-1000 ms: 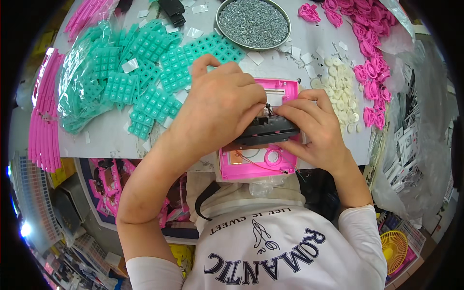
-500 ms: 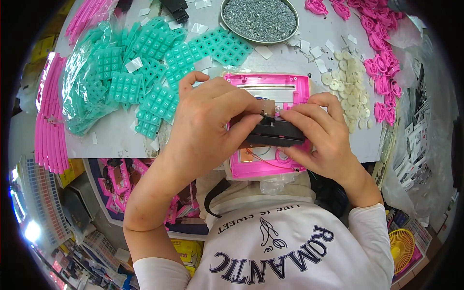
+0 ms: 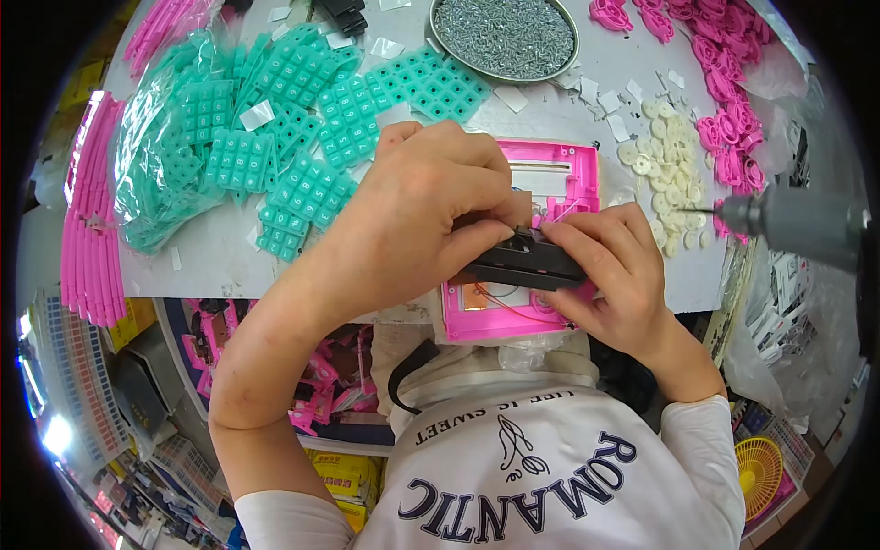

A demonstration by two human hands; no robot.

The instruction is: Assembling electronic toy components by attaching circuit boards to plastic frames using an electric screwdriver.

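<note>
Both hands hold a long black plastic part (image 3: 524, 264) over an open pink plastic case (image 3: 585, 165) at the table's front edge. My left hand (image 3: 431, 197) pinches the part's left end between thumb and fingers. My right hand (image 3: 616, 270) grips its right end, the thumb below and the fingers on top. Inside the case are a copper-coloured patch (image 3: 474, 298), a thin red wire and a pale slotted panel. My left fingers hide what lies beneath them.
Teal keypad sheets (image 3: 243, 160) are heaped at left, beside pink strips (image 3: 90, 220). A round tray of screws (image 3: 504, 37) stands at the back. White discs (image 3: 674, 174) and pink loops (image 3: 729, 128) lie at right. A grey power screwdriver (image 3: 807, 225) hangs at far right.
The grey screwdriver has come into view at the right. My left wrist has lifted and its fingers are curled more tightly. Both hands still hold the black part.
</note>
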